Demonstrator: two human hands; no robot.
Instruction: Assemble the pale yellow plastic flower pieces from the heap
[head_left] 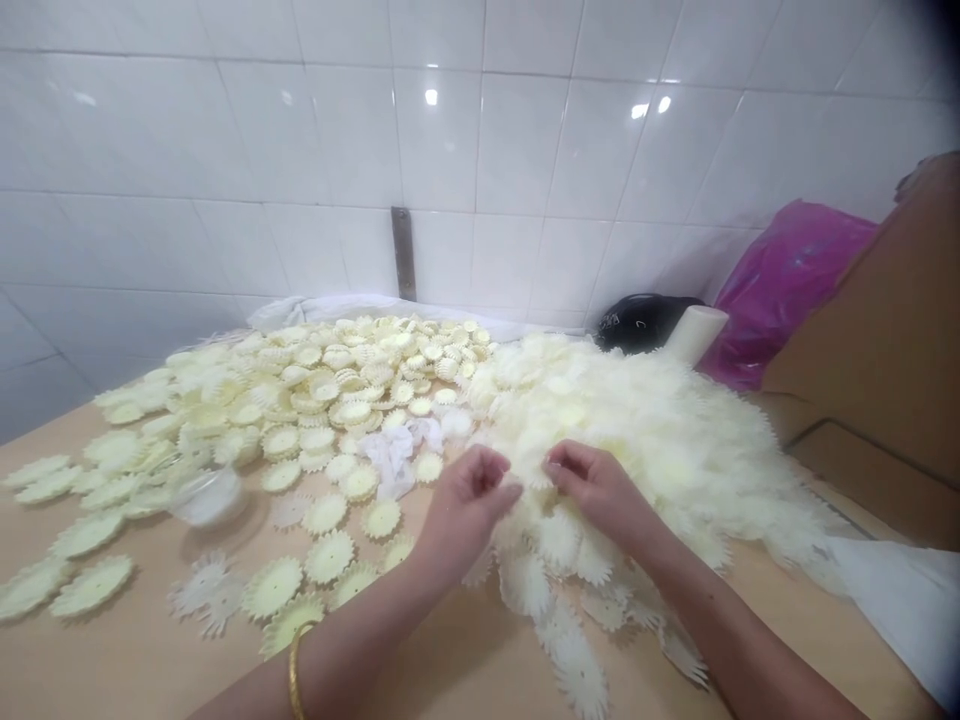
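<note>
My left hand [469, 510] hovers at the left edge of a heap of thin, pale yellow fabric petal discs [637, 410], its fingers curled towards the thumb. Facing it, a short gap away, my right hand [596, 490] has thumb and forefinger pinched together over the same heap. Whatever is between the fingers of either hand blends into the pale discs and cannot be made out. Loose petal layers [574, 655] trail down the table below my hands. Left of my left hand lie thicker, stacked toothed discs [326, 555], several with a small hole in the middle.
A small clear bowl [206, 497] stands among the discs at left, near crumpled white scraps [390, 455]. At the back right are a black bag [641, 320], a white roll [696, 335], a magenta bag [787, 280] and a cardboard box [885, 380]. A tiled wall [337, 130] stands behind.
</note>
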